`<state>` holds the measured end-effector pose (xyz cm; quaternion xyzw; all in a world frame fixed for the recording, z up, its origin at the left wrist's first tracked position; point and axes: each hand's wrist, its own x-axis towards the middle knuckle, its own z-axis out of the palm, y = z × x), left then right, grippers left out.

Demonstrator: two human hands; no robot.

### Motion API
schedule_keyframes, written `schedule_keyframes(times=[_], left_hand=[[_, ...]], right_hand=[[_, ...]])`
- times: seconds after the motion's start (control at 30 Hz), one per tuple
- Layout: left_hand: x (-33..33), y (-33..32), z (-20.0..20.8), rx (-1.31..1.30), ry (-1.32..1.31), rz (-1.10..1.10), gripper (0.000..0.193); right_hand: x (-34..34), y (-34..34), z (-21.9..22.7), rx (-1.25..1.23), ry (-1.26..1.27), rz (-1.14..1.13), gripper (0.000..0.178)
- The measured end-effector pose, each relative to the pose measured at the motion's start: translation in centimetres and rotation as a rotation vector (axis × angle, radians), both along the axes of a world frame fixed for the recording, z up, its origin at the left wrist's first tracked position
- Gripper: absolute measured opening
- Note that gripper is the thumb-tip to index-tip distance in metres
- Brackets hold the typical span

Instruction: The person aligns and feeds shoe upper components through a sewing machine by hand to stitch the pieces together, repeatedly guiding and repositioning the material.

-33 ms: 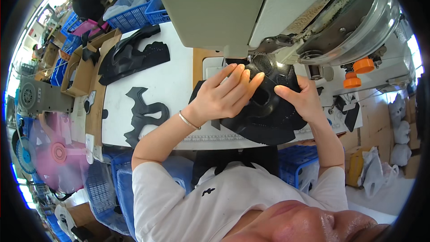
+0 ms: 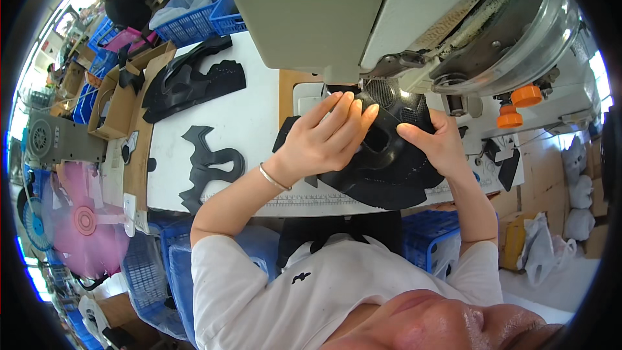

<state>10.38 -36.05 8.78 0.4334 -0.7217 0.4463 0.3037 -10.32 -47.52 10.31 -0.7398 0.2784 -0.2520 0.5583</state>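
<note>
I found the black moulded piece (image 2: 382, 183) on the white worktable (image 2: 259, 110), its far end beneath the sewing machine (image 2: 311, 19). My left hand (image 2: 322, 141) had fingers close together over it, my right hand (image 2: 443, 144) its thumb on the right side; whether either pinched, I could not tell.

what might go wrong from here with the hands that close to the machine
The left hand is close to the sewing machine, so it might get hurt if the machine runs.
The black piece is curved, so it could shift or pucker under the right hand.
A loose black cutout lies beside the left forearm, which might knock it.
</note>
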Motion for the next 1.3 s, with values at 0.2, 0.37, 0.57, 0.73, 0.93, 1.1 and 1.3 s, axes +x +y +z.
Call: schedule_keyframes(times=[0.2, 0.37, 0.57, 0.73, 0.93, 1.1, 1.3], left_hand=[[-2.7, 1.8, 0.0, 0.307, 0.298, 0.140, 0.042], [-2.7, 2.9, 0.0, 0.757, 0.952, -0.105, 0.047], [-2.7, 3.4, 0.4, 0.596, 0.412, 0.194, 0.064], [-2.0, 3.0, -1.6, 0.326, 0.130, 0.317, 0.072], [-0.8, 3.6, -1.1, 0.185, 0.174, -0.017, 0.023], [0.5, 3.6, -1.1, 0.214, 0.195, -0.052, 0.023], [1.9, 3.0, -1.0, 0.171, 0.162, -0.073, 0.023]], right_hand=[[0.3, 0.1, 0.2, -0.089, 0.042, -0.019, 0.028], [1.1, 1.3, -0.2, -0.175, -0.007, -0.050, 0.025], [1.8, 2.4, -1.6, -0.242, -0.091, -0.077, 0.020], [2.9, 3.3, -2.8, -0.288, -0.206, -0.178, 0.015], [5.4, 5.5, -4.2, -0.139, -0.401, -0.281, 0.010], [6.9, 6.2, -5.5, -0.071, -0.555, -0.365, 0.009], [8.5, 6.9, -5.9, 0.050, -0.679, -0.428, 0.010]])
